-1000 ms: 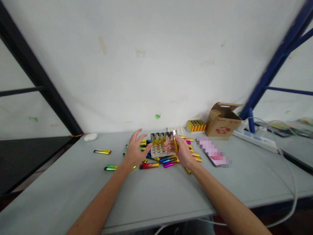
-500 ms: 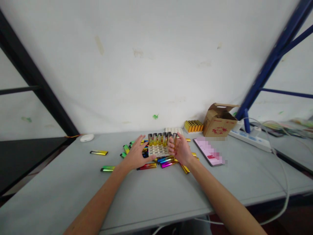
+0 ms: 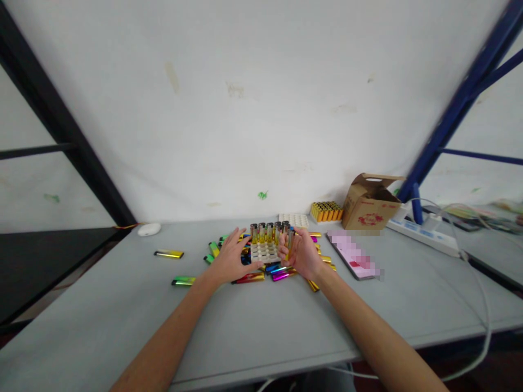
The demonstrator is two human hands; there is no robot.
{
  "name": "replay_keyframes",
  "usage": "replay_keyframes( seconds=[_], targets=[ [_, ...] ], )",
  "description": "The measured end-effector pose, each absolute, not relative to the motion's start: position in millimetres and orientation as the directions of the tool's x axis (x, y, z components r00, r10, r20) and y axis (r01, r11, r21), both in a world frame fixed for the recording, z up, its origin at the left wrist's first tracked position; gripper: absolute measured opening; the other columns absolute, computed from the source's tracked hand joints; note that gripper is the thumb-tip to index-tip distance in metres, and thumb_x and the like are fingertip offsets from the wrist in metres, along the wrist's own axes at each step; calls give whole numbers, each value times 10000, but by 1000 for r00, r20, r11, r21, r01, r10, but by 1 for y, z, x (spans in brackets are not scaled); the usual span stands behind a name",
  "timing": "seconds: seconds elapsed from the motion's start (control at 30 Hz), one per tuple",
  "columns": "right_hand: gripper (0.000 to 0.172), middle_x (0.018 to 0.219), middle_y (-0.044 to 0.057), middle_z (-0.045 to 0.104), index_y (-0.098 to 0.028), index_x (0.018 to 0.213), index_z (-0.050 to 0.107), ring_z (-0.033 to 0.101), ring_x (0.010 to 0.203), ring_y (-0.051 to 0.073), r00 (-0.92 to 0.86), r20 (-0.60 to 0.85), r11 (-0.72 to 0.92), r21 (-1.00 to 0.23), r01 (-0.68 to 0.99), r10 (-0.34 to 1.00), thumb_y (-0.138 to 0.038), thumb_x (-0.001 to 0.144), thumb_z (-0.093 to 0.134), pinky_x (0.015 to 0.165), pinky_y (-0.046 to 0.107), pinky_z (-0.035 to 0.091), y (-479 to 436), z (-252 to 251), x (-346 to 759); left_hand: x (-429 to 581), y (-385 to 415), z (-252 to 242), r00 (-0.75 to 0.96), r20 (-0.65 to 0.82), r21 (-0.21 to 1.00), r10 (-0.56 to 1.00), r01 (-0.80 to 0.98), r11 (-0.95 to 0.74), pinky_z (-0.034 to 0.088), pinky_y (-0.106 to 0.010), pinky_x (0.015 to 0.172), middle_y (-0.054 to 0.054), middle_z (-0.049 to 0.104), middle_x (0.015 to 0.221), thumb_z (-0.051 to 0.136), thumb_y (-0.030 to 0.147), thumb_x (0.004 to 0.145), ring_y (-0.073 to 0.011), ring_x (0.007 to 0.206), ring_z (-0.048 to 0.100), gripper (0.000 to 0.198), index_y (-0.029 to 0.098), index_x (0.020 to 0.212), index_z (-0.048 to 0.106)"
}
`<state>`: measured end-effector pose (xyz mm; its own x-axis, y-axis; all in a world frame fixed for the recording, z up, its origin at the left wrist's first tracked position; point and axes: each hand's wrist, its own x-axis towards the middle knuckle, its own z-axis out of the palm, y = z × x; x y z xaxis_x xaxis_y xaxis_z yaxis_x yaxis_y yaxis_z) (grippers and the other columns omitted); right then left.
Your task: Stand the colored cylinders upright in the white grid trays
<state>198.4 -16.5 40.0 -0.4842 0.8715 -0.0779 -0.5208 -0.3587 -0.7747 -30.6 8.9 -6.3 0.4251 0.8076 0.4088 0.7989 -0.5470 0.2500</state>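
the left forearm [image 3: 175,326] and right forearm [image 3: 368,326] are bare and slender, narrowing toward a bare left hand [image 3: 232,259] and right hand [image 3: 305,256], while dark greyish cloth [image 3: 332,379] shows dimly between them.

From my head, my one camera looks forward and down across the worktop [image 3: 261,321], near enough to show its front edge, facing the wall [image 3: 261,120] behind it.

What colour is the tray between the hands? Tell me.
The tray is off-white, seen best in the head view.
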Motion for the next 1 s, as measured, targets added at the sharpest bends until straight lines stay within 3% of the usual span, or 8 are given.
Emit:
replay_keyframes(
  seconds=[0.27, 0.5, 0.73, 0.9, 1.0],
  targets=[
    [375, 498, -64, 301, -209, 626, 412, 295, 427, 97, -619, -63, -422, -784, -454, 782, -561, 747, 452, 367, 184, 213, -12, 32, 204, -30, 9, -7, 442, 415, 242, 795, 789, -564, 289, -547, 1114, -200, 417, 1447, 645, 633, 720, -384, 1387, 290, 738, 137, 1260, 564],
    [341, 544, -41, 365, -183, 640, 480, 388, 512, 109, -596, -11, -376, -785, -492, 803, -504, 757, 486, 480, 210, 373, -15, 35, 202, -31, 10, -12, 442, 378, 250, 813, 797, -549, 288, -520, 1125, -221, 346, 1489, 602, 673, 739, -362, 1412, 243, 801, 92, 1286, 534],
    [414, 516, -60, 310, -186, 617, 449, 311, 464, 85, -527, -34, -373, -746, -552, 849, -552, 800, 508, 419, 175, 261, -14, 35, 199, -31, 7, -6, 457, 392, 255, 799, 780, -571, 297, -508, 1129, -200, 378, 1475, 597, 647, 757, -351, 1405, 266, 746, 106, 1269, 553],
    [410, 490, -82, 230, -198, 568, 359, 161, 421, 67, -476, -41, -363, -706, -608, 878, -506, 813, 471, 376, 168, 127, -14, 35, 197, -30, 6, -3, 462, 421, 250, 780, 768, -590, 310, -529, 1118, -198, 411, 1454, 630, 625, 743, -364, 1392, 290, 726, 114, 1256, 567],
    [411, 475, -89, 198, -205, 554, 320, 120, 415, 66, -440, -86, -369, -697, -615, 894, -496, 822, 430, 374, 172, 109, -15, 38, 197, -30, 7, -5, 467, 425, 246, 775, 765, -596, 309, -531, 1119, -191, 433, 1440, 640, 613, 742, -365, 1389, 297, 717, 119, 1256, 568]
  ],
)
